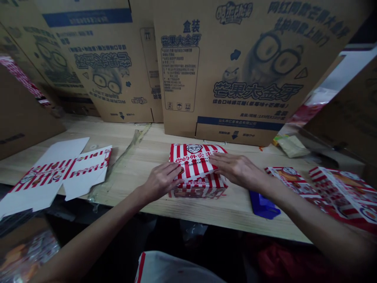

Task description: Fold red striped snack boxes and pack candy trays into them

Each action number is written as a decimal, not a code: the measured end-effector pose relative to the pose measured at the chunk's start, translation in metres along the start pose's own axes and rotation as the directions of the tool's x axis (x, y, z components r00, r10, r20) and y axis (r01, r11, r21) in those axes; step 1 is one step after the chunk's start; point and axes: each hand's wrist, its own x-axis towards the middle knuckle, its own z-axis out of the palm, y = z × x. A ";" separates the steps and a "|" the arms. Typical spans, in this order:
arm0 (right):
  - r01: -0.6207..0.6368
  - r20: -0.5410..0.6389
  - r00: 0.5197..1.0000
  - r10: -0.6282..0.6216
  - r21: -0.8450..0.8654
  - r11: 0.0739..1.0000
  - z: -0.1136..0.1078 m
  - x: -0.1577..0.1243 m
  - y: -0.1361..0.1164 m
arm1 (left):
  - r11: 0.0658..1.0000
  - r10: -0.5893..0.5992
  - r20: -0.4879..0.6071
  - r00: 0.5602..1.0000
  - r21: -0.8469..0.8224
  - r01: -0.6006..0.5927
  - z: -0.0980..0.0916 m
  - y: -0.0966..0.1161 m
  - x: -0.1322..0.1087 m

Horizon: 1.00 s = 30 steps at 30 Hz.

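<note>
A red-and-white striped carton (196, 165) sits on the wooden table (141, 157) in front of me, its lid flap tilted down. My left hand (163, 180) rests at the box's left front corner, fingers curled against the lid edge. On the right side of the lid lies my right hand (235, 168), pressing down with its fingers stretched flat. Neither hand holds anything loose.
Flat unfolded striped cartons (59, 171) lie at the left. More printed striped boxes (332, 188) lie at the right, beside a blue object (262, 206). Large brown shipping boxes (235, 67) wall off the back of the table. A clear plastic strip (129, 147) lies on the wood.
</note>
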 end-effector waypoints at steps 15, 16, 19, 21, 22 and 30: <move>0.085 -0.193 0.980 -0.037 0.249 0.965 0.060 -0.039 -0.016 | 0.976 0.183 0.053 0.982 0.111 -0.188 -0.014 0.010 0.010; 0.079 -0.204 0.979 -0.021 0.281 0.956 0.063 -0.040 -0.016 | 0.978 0.178 0.085 0.980 0.097 -0.186 -0.011 0.017 0.020; 0.053 -0.302 0.952 0.046 0.309 0.950 0.074 -0.043 -0.017 | 0.983 0.180 0.248 0.952 -0.019 -0.181 0.003 0.039 0.060; -0.018 -0.424 0.894 0.146 0.290 0.957 0.080 -0.045 -0.020 | 0.977 0.206 0.372 0.905 -0.138 -0.165 0.015 0.051 0.086; -0.072 -0.485 0.849 0.209 0.285 0.956 0.083 -0.045 -0.022 | 0.969 0.222 0.423 0.878 -0.193 -0.152 0.020 0.054 0.097; -0.287 -0.573 0.613 0.545 0.481 0.828 0.102 -0.048 -0.026 | 0.934 0.286 0.465 0.838 -0.329 -0.136 0.034 0.055 0.126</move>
